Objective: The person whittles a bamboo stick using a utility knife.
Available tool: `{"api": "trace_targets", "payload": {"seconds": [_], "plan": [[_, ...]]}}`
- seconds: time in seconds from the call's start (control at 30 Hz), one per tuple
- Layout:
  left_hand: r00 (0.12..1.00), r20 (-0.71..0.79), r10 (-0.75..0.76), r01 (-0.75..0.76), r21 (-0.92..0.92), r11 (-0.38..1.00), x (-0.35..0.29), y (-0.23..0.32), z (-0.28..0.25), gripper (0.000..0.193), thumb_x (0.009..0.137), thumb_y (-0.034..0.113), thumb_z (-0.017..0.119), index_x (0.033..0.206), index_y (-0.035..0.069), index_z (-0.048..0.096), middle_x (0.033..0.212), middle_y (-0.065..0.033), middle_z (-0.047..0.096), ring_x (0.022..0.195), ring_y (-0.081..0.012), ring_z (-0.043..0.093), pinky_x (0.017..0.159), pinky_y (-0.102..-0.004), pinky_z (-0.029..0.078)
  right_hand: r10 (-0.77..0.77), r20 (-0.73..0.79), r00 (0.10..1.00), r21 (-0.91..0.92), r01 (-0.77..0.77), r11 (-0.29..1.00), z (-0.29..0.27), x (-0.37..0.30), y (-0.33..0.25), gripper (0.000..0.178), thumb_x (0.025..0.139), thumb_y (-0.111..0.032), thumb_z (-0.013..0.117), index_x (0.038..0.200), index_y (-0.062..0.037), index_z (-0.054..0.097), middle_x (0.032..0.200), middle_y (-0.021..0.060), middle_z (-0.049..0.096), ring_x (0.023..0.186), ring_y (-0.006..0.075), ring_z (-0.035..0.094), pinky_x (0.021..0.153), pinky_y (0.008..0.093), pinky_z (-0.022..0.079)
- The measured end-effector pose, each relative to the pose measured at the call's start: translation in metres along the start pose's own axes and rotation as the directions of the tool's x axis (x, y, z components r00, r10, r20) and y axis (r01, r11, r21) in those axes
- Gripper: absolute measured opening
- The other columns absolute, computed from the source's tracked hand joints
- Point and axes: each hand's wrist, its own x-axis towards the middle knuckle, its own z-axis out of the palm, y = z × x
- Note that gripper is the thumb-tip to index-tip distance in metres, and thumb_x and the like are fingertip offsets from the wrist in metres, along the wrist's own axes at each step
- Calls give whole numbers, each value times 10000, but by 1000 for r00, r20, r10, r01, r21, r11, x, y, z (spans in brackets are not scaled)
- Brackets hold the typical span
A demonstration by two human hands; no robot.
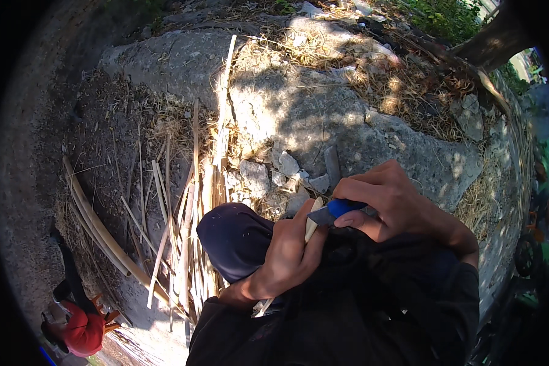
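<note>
My left hand [288,253] grips a thin pale bamboo strip [314,215] that runs from below my wrist up past my fingers. My right hand [389,201] is closed around the blue handle of a knife [332,211]. The knife's grey blade lies against the strip just above my left fingers. Both hands work over my lap, with my knee in dark cloth [235,239] to the left of them. Dark sleeves cover both forearms.
A pile of split bamboo strips [189,226] lies on the ground to my left, with longer curved ones [97,229] further left. Cracked concrete [323,122] with stone bits and dry grass lies ahead. A red-and-black object [82,329] sits at lower left.
</note>
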Motion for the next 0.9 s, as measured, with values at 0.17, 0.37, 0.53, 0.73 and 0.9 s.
{"api": "trace_targets", "payload": {"seconds": [0.17, 0.37, 0.53, 0.73, 0.9], "plan": [[987, 37, -156, 161, -175, 971, -3, -3, 0, 390, 955, -7, 628, 1309, -126, 515, 716, -252, 625, 623, -439, 667, 539, -452, 462, -2, 19, 1000, -67, 3, 998, -3, 3, 1, 365, 886, -400, 787, 917, -53, 679, 746, 72, 681, 576, 283, 661, 522, 374, 488], [969, 104, -225, 239, -159, 958, 2, 5, -2, 297, 960, 23, 633, 1222, -84, 541, 682, -254, 582, 640, -472, 639, 539, -474, 445, -5, -34, 999, -73, 2, 997, 0, 2, 33, 357, 917, -390, 763, 938, -43, 679, 704, 90, 661, 578, 295, 653, 543, 379, 476], [961, 155, -231, 261, -219, 940, 10, 6, 0, 127, 993, 36, 613, 1085, -24, 549, 722, -247, 553, 678, -481, 605, 560, -477, 428, 347, -338, 875, -143, -412, 900, -24, -19, 91, 383, 1019, -429, 634, 1056, -50, 678, 670, 85, 605, 535, 313, 573, 552, 401, 426], [977, 53, -208, 213, -134, 968, -5, -10, 3, 398, 951, 19, 703, 1285, -151, 567, 1018, -247, 705, 733, -375, 665, 656, -455, 525, 134, -50, 990, 86, -129, 988, -18, 5, 11, 339, 1013, -379, 666, 1037, -40, 658, 677, 114, 608, 530, 299, 601, 514, 381, 414], [993, -84, 88, -76, 139, 987, -5, -7, 0, 398, 949, 25, 698, 1285, -138, 558, 876, -235, 694, 677, -396, 662, 642, -471, 518, 66, 111, 992, 114, -78, 990, -9, 7, -5, 326, 978, -388, 716, 1017, -69, 664, 705, 113, 664, 553, 315, 660, 485, 397, 444]]}}
